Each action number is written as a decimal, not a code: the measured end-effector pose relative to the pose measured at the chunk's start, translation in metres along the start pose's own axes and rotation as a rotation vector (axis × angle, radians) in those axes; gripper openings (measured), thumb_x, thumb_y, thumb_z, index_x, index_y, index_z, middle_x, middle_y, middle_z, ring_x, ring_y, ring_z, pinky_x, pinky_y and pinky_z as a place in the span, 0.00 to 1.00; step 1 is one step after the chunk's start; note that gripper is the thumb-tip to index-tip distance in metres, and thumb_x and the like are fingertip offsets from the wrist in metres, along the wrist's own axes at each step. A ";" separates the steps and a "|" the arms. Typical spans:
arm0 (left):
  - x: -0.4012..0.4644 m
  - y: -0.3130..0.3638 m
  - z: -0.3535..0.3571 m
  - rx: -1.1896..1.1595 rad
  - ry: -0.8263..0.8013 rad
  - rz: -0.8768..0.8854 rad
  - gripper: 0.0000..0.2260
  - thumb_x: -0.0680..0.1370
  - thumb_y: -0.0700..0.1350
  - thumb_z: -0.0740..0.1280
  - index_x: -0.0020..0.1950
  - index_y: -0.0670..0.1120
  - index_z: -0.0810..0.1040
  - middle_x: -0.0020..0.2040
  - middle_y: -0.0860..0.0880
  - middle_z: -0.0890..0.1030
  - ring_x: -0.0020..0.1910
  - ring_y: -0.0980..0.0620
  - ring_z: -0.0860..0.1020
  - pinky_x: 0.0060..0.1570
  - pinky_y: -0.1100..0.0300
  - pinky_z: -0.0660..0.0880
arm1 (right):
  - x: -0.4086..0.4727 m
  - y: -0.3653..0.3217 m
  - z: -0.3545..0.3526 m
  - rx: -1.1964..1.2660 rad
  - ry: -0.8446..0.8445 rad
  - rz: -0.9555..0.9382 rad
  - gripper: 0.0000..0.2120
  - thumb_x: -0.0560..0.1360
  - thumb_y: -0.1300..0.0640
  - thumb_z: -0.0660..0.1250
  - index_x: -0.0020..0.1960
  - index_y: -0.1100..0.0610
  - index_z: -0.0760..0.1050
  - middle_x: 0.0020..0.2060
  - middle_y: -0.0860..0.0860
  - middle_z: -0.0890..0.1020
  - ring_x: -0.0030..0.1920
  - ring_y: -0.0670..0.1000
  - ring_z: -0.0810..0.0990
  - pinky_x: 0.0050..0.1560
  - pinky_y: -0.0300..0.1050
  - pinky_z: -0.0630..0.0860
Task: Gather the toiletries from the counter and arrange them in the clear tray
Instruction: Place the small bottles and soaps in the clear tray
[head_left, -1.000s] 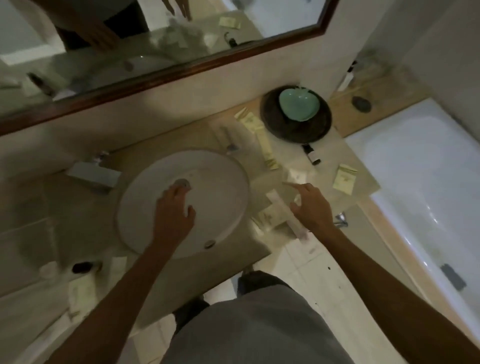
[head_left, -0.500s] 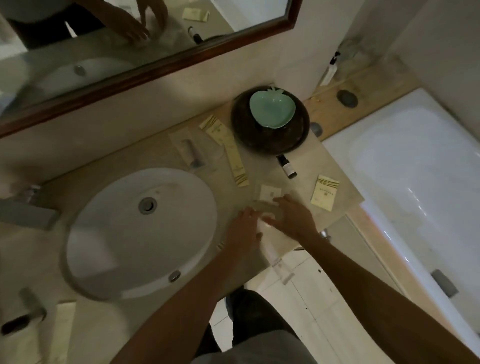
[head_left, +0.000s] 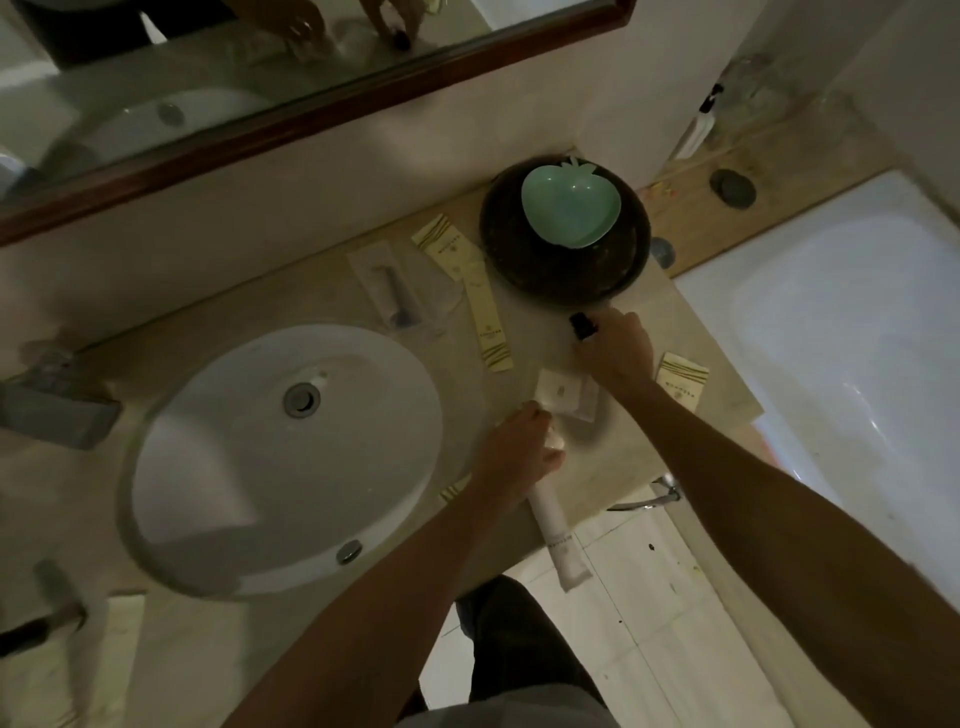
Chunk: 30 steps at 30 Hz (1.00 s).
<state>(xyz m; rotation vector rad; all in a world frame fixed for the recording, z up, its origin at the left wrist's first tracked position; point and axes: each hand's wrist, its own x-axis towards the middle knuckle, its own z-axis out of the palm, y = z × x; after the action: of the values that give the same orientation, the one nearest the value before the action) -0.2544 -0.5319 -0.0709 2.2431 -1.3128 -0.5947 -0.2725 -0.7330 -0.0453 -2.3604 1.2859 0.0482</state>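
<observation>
The left hand is closed around a white tube, gripping it near its cap end while the flat crimped tail sticks out past the front edge of the table. The right hand reaches forward and its fingers are wrapped on a small dark-capped bottle just in front of the dark bowl, which carries a green apple-shaped dish. Between the hands lie small white sachets; a cream packet lies just right of the right wrist, and a long cream packet and another lie toward the wall, beside a clear wrapped item next to the sink. I cannot pick out a clear tray with any certainty. The tube looks light and soft, so it is best held at the stiffer shoulder by the cap. The bottle seems rigid, small and probably smooth, best pinched round its body. The packets are thin and flat, likely needing a fingernail under an edge.
</observation>
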 end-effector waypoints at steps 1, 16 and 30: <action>-0.003 -0.004 -0.003 -0.032 0.027 0.005 0.16 0.73 0.53 0.71 0.54 0.44 0.76 0.51 0.47 0.76 0.46 0.48 0.77 0.42 0.52 0.77 | -0.008 -0.004 -0.002 0.032 0.029 -0.018 0.18 0.72 0.46 0.68 0.60 0.51 0.76 0.50 0.54 0.81 0.48 0.55 0.81 0.49 0.49 0.79; -0.286 -0.230 -0.235 -0.065 0.624 -0.615 0.15 0.73 0.55 0.73 0.55 0.49 0.78 0.49 0.52 0.77 0.41 0.54 0.77 0.41 0.56 0.77 | -0.225 -0.283 0.100 0.401 -0.381 -0.468 0.18 0.70 0.42 0.76 0.43 0.54 0.75 0.33 0.45 0.79 0.34 0.41 0.77 0.34 0.34 0.69; -0.414 -0.423 -0.282 -0.175 0.412 -0.945 0.11 0.71 0.49 0.74 0.48 0.44 0.80 0.48 0.46 0.77 0.45 0.50 0.75 0.45 0.60 0.67 | -0.361 -0.519 0.226 0.332 -0.392 -0.652 0.13 0.76 0.47 0.71 0.55 0.54 0.83 0.44 0.49 0.84 0.42 0.46 0.80 0.44 0.41 0.77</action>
<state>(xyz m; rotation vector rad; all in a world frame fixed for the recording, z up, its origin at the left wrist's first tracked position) 0.0112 0.0668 -0.0442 2.5549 0.0510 -0.4673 -0.0175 -0.1161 0.0288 -2.2152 0.2873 0.0812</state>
